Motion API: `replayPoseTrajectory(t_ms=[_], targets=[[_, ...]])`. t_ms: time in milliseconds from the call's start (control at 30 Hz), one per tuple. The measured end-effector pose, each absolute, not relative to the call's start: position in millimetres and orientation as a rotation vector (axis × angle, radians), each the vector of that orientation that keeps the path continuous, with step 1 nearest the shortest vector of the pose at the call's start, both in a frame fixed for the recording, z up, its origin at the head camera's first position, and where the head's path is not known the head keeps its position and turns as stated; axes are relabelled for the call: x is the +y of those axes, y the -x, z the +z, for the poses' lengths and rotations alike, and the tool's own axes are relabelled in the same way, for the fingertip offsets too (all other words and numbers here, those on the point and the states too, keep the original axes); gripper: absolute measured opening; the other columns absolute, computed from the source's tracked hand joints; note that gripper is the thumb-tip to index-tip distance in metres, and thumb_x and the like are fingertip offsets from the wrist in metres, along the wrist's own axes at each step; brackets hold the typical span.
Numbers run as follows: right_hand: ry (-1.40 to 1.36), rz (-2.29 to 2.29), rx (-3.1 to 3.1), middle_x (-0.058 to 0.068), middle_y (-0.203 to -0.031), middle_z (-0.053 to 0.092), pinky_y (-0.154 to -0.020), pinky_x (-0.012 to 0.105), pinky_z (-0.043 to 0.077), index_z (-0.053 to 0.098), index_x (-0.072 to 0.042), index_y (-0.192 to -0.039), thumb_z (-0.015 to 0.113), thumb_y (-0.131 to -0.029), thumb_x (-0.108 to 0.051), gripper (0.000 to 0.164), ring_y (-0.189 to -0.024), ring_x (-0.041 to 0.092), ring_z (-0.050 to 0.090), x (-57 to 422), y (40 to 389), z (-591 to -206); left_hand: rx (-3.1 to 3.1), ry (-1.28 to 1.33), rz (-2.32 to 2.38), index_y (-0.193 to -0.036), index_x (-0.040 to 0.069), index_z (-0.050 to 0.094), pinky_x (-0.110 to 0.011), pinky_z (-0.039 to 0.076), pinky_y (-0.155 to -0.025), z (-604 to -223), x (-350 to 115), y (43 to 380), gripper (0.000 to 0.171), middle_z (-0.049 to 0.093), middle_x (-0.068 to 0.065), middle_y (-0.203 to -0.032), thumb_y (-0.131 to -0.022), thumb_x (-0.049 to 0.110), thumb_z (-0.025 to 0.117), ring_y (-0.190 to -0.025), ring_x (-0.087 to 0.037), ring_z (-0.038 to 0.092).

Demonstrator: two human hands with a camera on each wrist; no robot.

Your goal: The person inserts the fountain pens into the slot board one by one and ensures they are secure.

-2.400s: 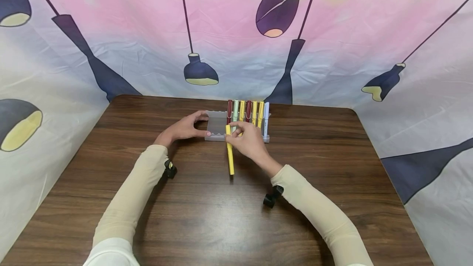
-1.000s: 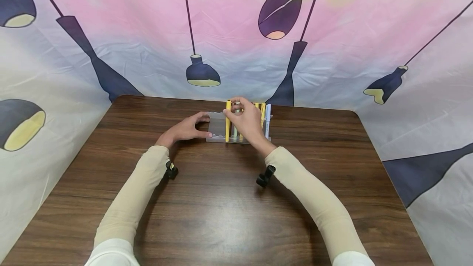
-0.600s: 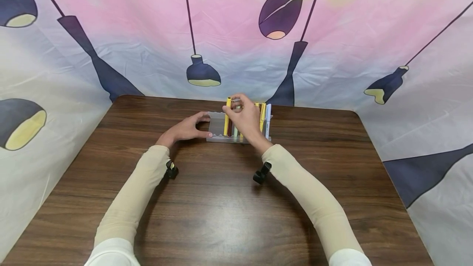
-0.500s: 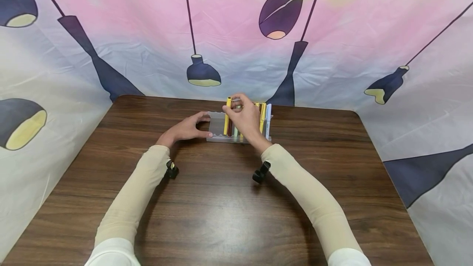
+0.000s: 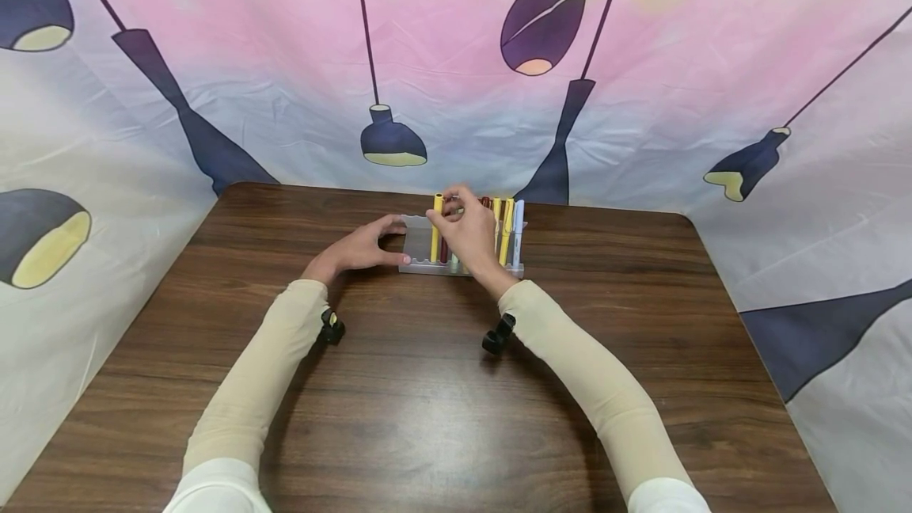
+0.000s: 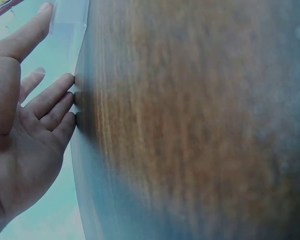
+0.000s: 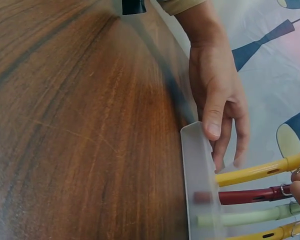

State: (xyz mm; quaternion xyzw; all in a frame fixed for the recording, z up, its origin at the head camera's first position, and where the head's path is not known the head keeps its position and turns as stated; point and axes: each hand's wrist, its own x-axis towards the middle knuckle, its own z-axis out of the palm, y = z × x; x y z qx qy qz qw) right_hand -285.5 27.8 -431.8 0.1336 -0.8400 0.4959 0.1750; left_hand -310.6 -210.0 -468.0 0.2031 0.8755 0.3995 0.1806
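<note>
My right hand (image 5: pixel 472 228) pinches a yellow capped pen (image 5: pixel 435 240) near its far, capped end. The near end of this pen (image 7: pixel 255 172) lies at the front edge of the clear plastic pen tray (image 5: pixel 420 267), beside a dark red pen (image 7: pixel 245 197). Further right in the tray lie a pale green pen (image 7: pixel 255 216), more yellow pens (image 5: pixel 507 232) and a light blue pen (image 5: pixel 518 234), partly hidden by the right hand. My left hand (image 5: pixel 359 248) rests at the tray's left end, thumb (image 7: pixel 213 127) touching its front corner, fingers extended toward its back corner.
The tray stands near the back of a brown wood-grain table (image 5: pixel 406 386). Behind the table's rear edge hangs a cloth backdrop (image 5: pixel 285 101) printed with lamps. A black wrist camera (image 5: pixel 499 334) sits at each sleeve.
My right hand has carried the yellow pen from in front of the tray back over it, then lowered it beside the dark red pen. The left hand has stayed at the tray's left end.
</note>
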Motion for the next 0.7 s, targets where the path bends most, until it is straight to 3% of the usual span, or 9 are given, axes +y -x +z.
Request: replayPoseTrajectory(t_ms=[700], targets=[[-0.386,1.273,-2.447,-0.003,-0.091,0.072,-0.077,0.032,0.057,0.065,-0.015,-0.106,0.082,-0.089,-0.027,0.027,-0.082,0.011,0.072,20.7,280.5,-438.7,2.473,-0.581,1.13,-0.161,0.007,0.026,-0.056,0.026,-0.121,-469.3,-210.4,310.4,0.096,0.044,-0.015,-0.157,-0.09,0.041,0.08,-0.15,-0.034,0.033]])
